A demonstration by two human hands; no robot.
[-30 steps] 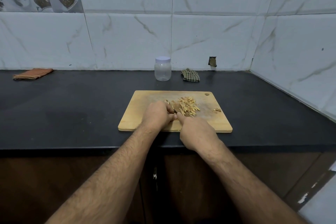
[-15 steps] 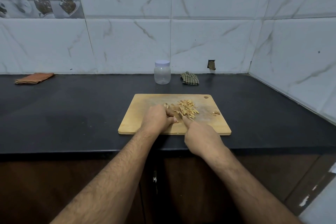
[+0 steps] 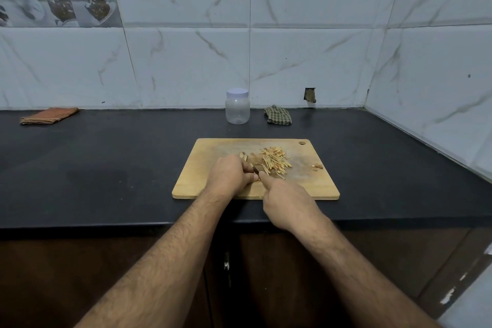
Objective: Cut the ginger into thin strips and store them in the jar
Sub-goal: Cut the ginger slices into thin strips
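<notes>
- One wooden cutting board (image 3: 213,152) on the black counter (image 3: 106,162), carrying one pile of ginger strips (image 3: 275,161) and uncut ginger slices (image 3: 249,157).
- One lidded jar (image 3: 237,106) behind the board, two folded cloths (image 3: 49,116) (image 3: 278,115).
- Left hand (image 3: 230,176) grip curled, pressing the slices; right hand (image 3: 288,202) grip holds a knife (image 3: 256,169), mostly hidden.

home kitchen | black countertop (image 3: 106,162) | marble wall tiles (image 3: 186,61) | cutting board (image 3: 202,168)

Two bare forearms, both hairy, no sleeves in view up to the frame's lower edge. Left hand (image 3: 231,176) and right hand (image 3: 288,202) bare: no gloves, rings, watch or bands visible on wrists or fingers. Short nails where visible. Nothing else of the person's body shows in the head view.
</notes>
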